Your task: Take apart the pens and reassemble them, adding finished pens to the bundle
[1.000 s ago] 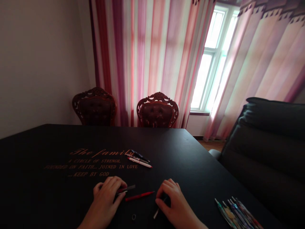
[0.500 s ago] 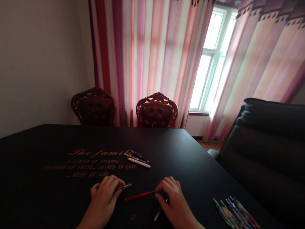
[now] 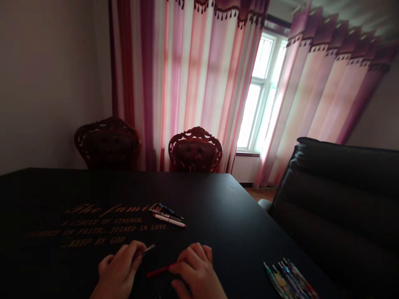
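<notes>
Toward the bottom of the head view, my left hand [image 3: 120,265] is closed around a slim pen part [image 3: 149,249] whose shiny, clear-looking end sticks out to the right. My right hand [image 3: 198,270] is bent over the right end of a red pen barrel [image 3: 158,272], its fingertips on it and the thumb lower down. The barrel's left end shows; the rest is under the fingers. At the bottom edge, part of a small ring [image 3: 158,297] is just visible. Beyond my hands, several pens [image 3: 170,220] lie together, a white one with red ends nearest.
More pens [image 3: 288,278] lie in a row at the right of the black table [image 3: 212,199], which bears printed lettering [image 3: 115,220]. Two carved chairs [image 3: 195,153] stand at the far edge. A dark padded armchair [image 3: 339,207] is close on the right.
The view has tilted up and shifted right. My right hand has moved left over the red barrel and covers more of it. The thin white-tipped piece near it no longer shows.
</notes>
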`<state>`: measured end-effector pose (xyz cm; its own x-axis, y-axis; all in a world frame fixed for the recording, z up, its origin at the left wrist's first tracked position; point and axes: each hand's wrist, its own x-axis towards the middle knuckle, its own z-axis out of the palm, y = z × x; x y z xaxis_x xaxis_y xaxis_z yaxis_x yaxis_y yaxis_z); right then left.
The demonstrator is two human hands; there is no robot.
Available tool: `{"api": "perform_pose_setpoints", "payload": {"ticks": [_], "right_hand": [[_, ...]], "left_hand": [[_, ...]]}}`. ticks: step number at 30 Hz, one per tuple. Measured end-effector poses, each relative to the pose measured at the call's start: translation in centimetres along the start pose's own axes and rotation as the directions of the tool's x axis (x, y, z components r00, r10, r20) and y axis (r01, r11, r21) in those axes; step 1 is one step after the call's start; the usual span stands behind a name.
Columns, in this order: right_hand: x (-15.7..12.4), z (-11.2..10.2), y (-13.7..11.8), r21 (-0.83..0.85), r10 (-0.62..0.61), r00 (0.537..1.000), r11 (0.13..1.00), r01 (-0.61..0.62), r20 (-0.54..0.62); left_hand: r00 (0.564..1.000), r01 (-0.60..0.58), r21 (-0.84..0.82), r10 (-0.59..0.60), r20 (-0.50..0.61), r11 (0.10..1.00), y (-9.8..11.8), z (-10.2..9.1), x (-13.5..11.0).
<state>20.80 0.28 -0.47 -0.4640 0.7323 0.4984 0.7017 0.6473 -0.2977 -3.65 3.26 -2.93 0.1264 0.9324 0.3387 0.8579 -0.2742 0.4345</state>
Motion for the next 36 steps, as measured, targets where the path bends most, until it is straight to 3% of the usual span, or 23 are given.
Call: {"api": "perform_pose_setpoints", "payload": {"ticks": [3,5,8,12,17,20,23,26,30,34,36], "right_hand": [[0.0,1.9,-0.3,-0.104,-0.166,0.986,0.981,0.166,0.003],[-0.1,2.1,-0.4,-0.131,-0.169,0.986,0.977,0.17,0.017],[-0.3,0.2,-0.5,-0.092,-0.006,0.998,0.996,0.011,0.059],[-0.5,-3.6,0.7,0.022,0.221,0.974,0.975,-0.222,0.047],[-0.8,-6.1,3.5,0.102,0.292,0.936,0.943,-0.316,0.198],[-1.1,-6.4,4.5,0.16,0.306,0.894,0.915,-0.371,0.326],[-1.4,-6.3,4.7,0.178,0.314,0.874,0.899,-0.399,0.372],[-1.5,-6.1,4.4,0.187,0.307,0.88,0.901,-0.392,0.363],[-1.4,-5.7,4.2,0.24,0.292,0.893,0.892,-0.384,0.342],[-1.5,-5.1,3.8,0.325,0.25,0.91,0.876,-0.358,0.33],[-1.5,-4.8,3.4,0.354,0.232,0.918,0.87,-0.344,0.321]], "left_hand": [[1.0,-0.001,0.003,0.001,-0.008,1.0,0.3,0.0,-0.1],[1.0,0.009,0.006,-0.009,-0.004,1.0,0.5,-0.1,-0.1],[0.999,0.022,0.01,-0.023,0.033,1.0,0.9,-0.6,-0.2],[0.999,0.013,0.044,-0.014,0.034,0.999,1.5,-1.2,-0.2],[0.999,0.015,0.09,-0.018,0.04,0.996,1.8,-1.3,0.0],[0.997,-0.062,0.035,0.06,0.056,0.997,2.1,-1.8,-0.1],[0.955,-0.235,-0.055,0.241,0.172,0.97,3.1,-2.9,-0.5],[0.891,-0.308,-0.114,0.328,0.314,0.945,4.6,-4.2,-0.9],[0.83,-0.296,-0.133,0.323,0.455,0.946,6.5,-5.4,-0.8],[0.814,-0.297,-0.118,0.316,0.488,0.948,7.0,-5.5,-0.6],[0.825,-0.278,-0.131,0.307,0.474,0.952,6.9,-5.3,-0.6]]}}
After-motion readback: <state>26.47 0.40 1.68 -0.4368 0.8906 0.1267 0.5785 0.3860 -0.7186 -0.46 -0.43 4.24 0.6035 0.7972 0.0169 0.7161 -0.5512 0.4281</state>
